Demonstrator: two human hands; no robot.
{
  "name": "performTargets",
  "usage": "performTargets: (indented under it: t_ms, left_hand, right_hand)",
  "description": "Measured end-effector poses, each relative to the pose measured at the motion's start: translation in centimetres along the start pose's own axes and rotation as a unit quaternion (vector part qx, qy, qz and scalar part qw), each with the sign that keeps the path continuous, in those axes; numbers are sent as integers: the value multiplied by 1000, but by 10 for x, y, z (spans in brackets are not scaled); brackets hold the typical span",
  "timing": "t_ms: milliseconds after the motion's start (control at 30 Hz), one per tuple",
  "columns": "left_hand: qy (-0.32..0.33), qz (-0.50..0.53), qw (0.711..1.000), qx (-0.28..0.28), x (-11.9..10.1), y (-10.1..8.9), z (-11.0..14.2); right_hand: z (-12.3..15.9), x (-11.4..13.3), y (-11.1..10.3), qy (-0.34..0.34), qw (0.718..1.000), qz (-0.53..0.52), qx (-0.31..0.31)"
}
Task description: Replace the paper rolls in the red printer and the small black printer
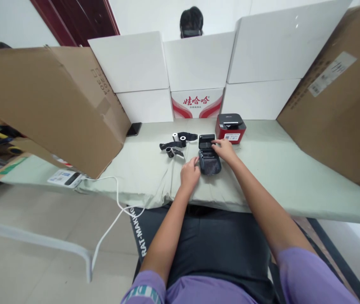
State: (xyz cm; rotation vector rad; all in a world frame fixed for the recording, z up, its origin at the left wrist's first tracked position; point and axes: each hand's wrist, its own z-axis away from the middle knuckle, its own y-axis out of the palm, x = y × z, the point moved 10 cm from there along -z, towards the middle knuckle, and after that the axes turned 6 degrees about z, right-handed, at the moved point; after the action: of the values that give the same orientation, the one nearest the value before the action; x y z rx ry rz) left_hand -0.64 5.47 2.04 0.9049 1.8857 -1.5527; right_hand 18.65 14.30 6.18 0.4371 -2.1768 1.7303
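A small black portable printer [210,164] lies on the cloth-covered table with its lid [205,137] swung up toward the far side. My left hand [190,173] is at its left side, fingers partly curled and fingertips against the edge. My right hand [225,150] reaches in from the right, its fingers closed on the right edge of the raised lid. To the left lie strips of black ribbon [171,146] with small rolls, among them a white roll [175,137] and a dark roll [169,152]. The inside of the printer is too small to make out.
Behind the printer stands a red and black boxy device [230,128]. White boxes [199,59] wall off the back; brown cartons stand left [72,97] and right [341,101]. A phone [134,129] lies by the left carton. A white power strip [65,178] with a cable sits at the front left edge.
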Motion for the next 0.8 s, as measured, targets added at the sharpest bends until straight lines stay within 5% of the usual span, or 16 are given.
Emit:
performTargets:
  t_ms: [133,367,467,800]
  left_hand:
    - [-2,5,1000,3,-1,0,0]
    - [-12,3,1000,6,0,0,1]
    - [-12,-2,1000,4,1,0,1]
    - [2,-11,1000,6,-1,2,0]
  right_hand:
    - [14,17,-6,-29,997,70,11]
    - [20,37,3,1,970,199,138]
    - [18,48,2,-11,964,233,126]
    - [11,32,-3,-60,978,154,131]
